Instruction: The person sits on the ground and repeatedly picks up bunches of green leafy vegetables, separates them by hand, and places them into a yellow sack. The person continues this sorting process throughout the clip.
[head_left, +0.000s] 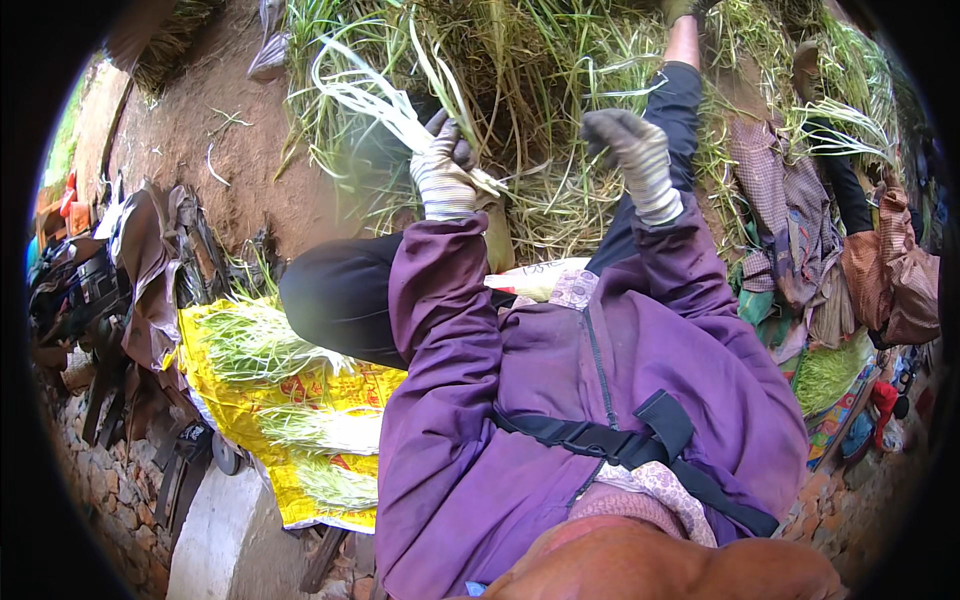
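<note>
My left hand (446, 171), in a striped knit glove with dark fingers, grips a small bunch of long pale stalks (382, 105). Their thin white and light-green lengths fan out up and to the left, and short ends stick out below the fingers. My right hand (631, 159), gloved the same way, is raised apart from the bunch. Its fingers are curled, and whether a thin stalk lies between them cannot be seen. Just beyond both hands is a big heap of green, grass-like stalks (510, 75) with brownish matted parts.
Sorted pale-green bundles (255, 341) lie on a yellow printed sack (300, 390) beside my left knee. Bare earth (262, 165) stretches ahead on the left, with dark scrap materials (142, 277) nearby. Another person's checked sleeve (772, 180) and a held bunch (847, 131) appear at right.
</note>
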